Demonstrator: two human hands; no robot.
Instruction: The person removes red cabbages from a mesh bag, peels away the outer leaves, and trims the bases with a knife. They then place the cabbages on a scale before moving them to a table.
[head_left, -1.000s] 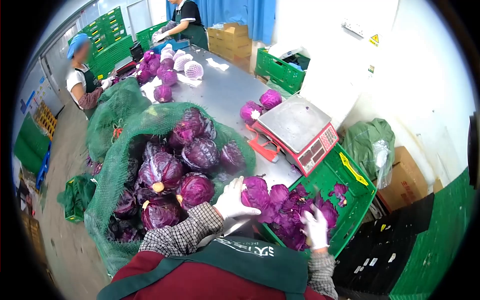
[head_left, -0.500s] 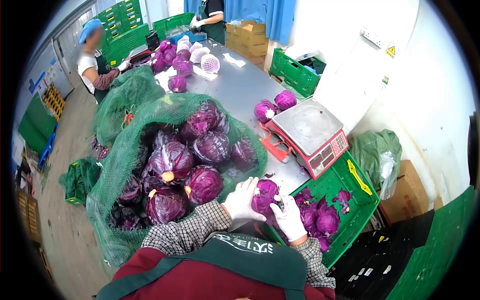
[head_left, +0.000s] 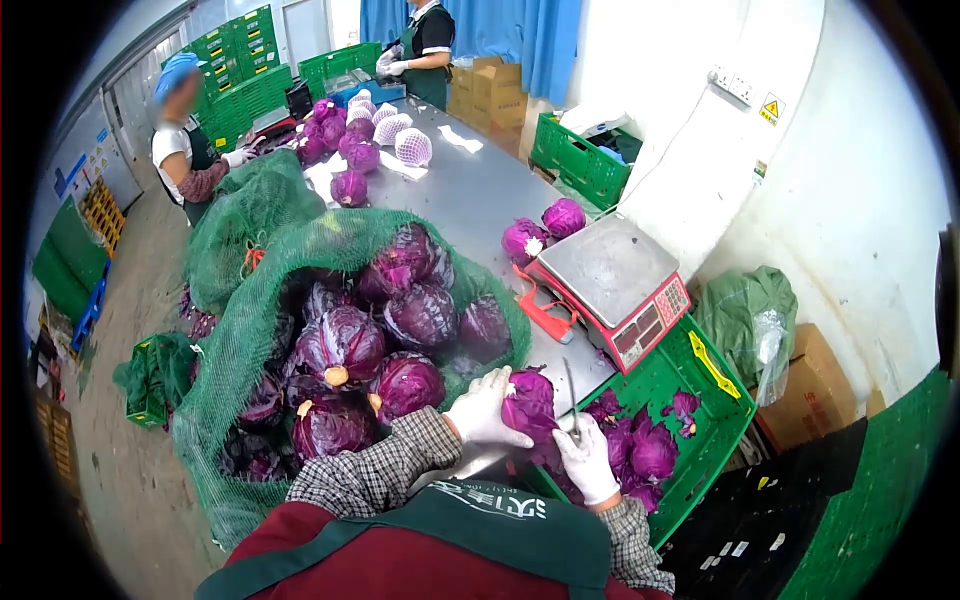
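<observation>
My gloved left hand (head_left: 483, 410) is closed around a red cabbage (head_left: 529, 400) at the table's near edge. A knife (head_left: 570, 385) with its thin blade pointing up is in my gloved right hand (head_left: 586, 458), close to the right side of that cabbage. A loose outer leaf (head_left: 545, 450) hangs from the cabbage toward my right fingers. Left of my hands, a green mesh bag (head_left: 240, 350) lies open with several red cabbages (head_left: 340, 345) inside. Below and right of my right hand stands a green crate (head_left: 715, 415) holding purple leaves (head_left: 650, 450).
A red scale (head_left: 610, 270) with an orange-handled tool (head_left: 545, 315) beside it stands on the metal table (head_left: 480, 200). Two trimmed cabbages (head_left: 545, 230) sit behind it. At the far end are netted cabbages (head_left: 412, 146) and two people (head_left: 190, 140). A second mesh bag (head_left: 240, 215) lies left.
My right hand has moved slightly down, away from the cabbage, and the knife blade now shows upright. A leaf now hangs from the cabbage. The view has shifted slightly.
</observation>
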